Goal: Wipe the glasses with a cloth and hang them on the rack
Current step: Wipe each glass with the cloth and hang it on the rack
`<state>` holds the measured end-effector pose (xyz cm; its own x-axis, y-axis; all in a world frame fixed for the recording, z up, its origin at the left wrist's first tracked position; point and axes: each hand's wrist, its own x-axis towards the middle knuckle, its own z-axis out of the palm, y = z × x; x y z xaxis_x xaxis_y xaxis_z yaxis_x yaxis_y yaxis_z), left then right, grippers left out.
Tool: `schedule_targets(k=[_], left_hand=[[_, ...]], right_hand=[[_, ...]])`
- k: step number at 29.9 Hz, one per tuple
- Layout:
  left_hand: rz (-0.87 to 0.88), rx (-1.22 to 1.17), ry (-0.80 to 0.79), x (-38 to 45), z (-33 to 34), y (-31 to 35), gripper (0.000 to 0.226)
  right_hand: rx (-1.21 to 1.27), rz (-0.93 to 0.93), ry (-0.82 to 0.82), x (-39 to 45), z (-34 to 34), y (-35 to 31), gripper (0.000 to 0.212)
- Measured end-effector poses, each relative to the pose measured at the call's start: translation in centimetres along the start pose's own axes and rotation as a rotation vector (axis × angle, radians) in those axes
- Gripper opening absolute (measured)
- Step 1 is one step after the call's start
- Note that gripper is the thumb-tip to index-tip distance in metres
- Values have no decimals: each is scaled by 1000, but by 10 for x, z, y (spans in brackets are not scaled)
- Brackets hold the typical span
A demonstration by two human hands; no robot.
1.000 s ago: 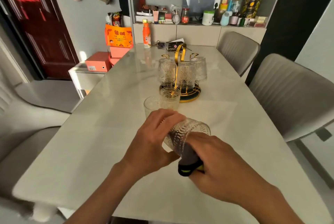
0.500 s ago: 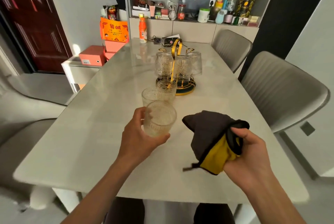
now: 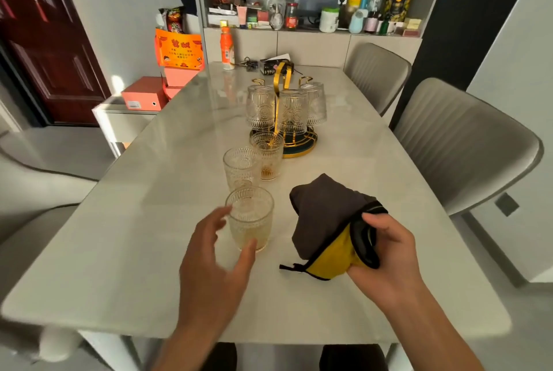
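Both hands are in my view over the near end of the table. I note the left hand spread, fingers relaxed and splayed around the nearest glass; thumb and one fingertip lie against or just off its wall, and motion blur stops me telling which. It has hold of nothing that I can confirm. I note the right hand with fingers curled round a bunched cloth, dark grey on one face and yellow on the other, which it holds just above the tabletop.

Taking the gold rack as landmark, I count six glasses in all. Three hang upside down on the rack. Three stand upright on the table in a line running from the rack's base toward me: the first glass just beside the base, the second glass next to it on the near side, and the nearest glass farthest from the rack, at the left hand. The cloth is right of that nearest glass, apart from it.

Beyond the rack I count one orange bottle at the table's far end. Right of the rack I count two grey chairs.
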<state>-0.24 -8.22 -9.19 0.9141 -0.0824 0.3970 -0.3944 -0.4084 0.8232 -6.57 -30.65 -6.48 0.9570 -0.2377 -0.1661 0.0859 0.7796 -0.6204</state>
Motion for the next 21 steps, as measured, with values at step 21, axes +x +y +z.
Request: schedule_targets(k=[21], left_hand=[[46,-425,-378,49,72,104,11]], right_hand=[[-1257,-394,-139,-3,-6,-73,47]])
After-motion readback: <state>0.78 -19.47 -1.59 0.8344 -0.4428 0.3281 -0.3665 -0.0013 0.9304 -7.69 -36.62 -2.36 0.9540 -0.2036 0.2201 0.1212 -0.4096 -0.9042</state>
